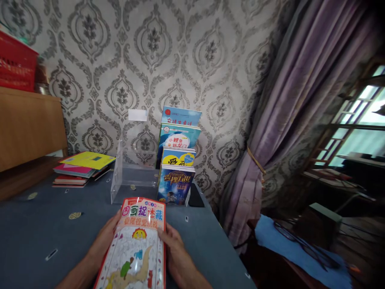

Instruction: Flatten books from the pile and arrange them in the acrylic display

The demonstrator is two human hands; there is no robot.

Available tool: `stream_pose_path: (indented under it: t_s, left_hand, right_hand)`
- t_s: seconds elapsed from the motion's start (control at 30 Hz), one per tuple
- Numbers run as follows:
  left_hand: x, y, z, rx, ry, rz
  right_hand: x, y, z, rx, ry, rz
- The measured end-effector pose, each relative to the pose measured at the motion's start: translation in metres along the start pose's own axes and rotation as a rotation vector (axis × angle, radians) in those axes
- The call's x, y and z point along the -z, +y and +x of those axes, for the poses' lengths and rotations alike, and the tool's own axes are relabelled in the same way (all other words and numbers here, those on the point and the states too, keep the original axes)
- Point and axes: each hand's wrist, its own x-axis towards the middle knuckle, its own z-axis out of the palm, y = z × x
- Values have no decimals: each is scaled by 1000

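Left hand gripping the left edge of a red-bordered picture book, right hand on its right edge, thumb on cover. Book's held in front of the clear rack. Stepped upright books at rack's right end. Left of rack: flat book pile on tabletop. Purple curtain well right of rack.

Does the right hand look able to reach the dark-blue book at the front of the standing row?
Likely yes, once freed: nothing visible blocks the dark-blue book, though the right hand holds the picture book.
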Motion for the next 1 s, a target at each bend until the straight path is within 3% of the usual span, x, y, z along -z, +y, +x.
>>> stream_pose_path:
  t_s: [0.2,0.47,0.67,0.83,0.93,1.0]
  left_hand:
    - [2,11,1,114,-12,-31]
    - [18,5,15,-121,93,55]
    - [-8,26,-4,-261,203,84]
    - [-33,53,-25,-474,183,129]
    - [-29,53,-30,-548,118,172]
    - [-19,44,-31,-514,110,215]
  right_hand:
    - [0,10,-5,-42,-145,-63]
    - [2,-1,-4,-4,-88,-172]
    - [-7,-13,-2,83,-37,-294]
    - [-24,-35,1,186,-88,-394]
    - [-28,-39,-1,216,-125,-446]
    - [-26,-36,-5,223,-129,-458]
